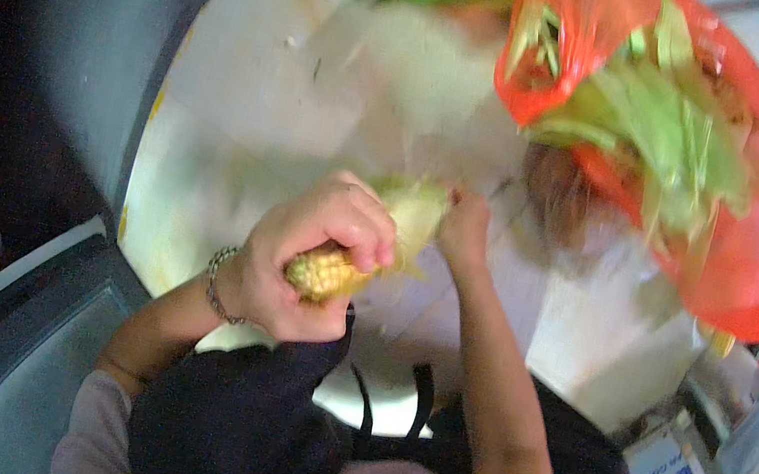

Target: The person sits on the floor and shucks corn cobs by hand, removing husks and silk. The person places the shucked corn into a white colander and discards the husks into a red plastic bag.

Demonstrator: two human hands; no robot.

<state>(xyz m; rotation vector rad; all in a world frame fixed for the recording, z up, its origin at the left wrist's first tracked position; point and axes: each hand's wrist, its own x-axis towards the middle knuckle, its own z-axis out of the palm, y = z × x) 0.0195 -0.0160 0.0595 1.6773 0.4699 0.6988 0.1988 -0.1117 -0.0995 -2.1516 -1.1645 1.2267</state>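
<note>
white round table (249, 113), one corn cob (367, 250) in two hands, left (309, 260), right (465, 232), one red bag (752, 252)

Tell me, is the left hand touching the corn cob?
Touching. The head view shows the left hand with its fingers wrapped around the corn cob.

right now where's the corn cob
In the head view, just left of centre: the corn cob sits in the left hand, with the right hand at its husked tip.
</note>
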